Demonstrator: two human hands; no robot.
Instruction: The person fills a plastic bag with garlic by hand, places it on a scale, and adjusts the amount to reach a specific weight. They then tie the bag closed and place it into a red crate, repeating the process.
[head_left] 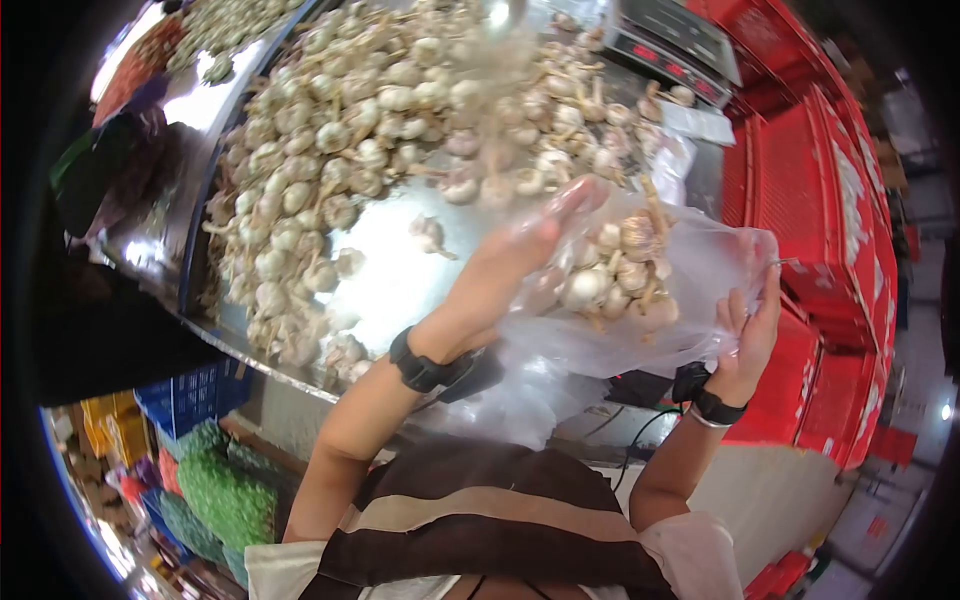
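Observation:
A clear plastic bag (pixel 700 255) with several garlic bulbs (pixel 625 265) in it is spread between my two hands, above the front of the metal table. My left hand (pixel 510 265) is closed on the bag's left side, its fingertips smeared by motion and partly behind the film. At the bag's right edge my right hand (pixel 748 325) pinches the plastic between thumb and fingers. The bag's lower part hangs in folds towards my apron. A large heap of loose garlic (pixel 340 130) covers the table beyond my left hand, and a single bulb (pixel 430 233) lies apart on bare metal.
A digital scale (pixel 670 50) with red digits stands at the back right. Red plastic crates (pixel 810 190) are stacked along the right side. A raised metal rim (pixel 200 220) borders the garlic on the left. Blue crate (pixel 195 400) and green net sacks (pixel 225 500) sit at lower left.

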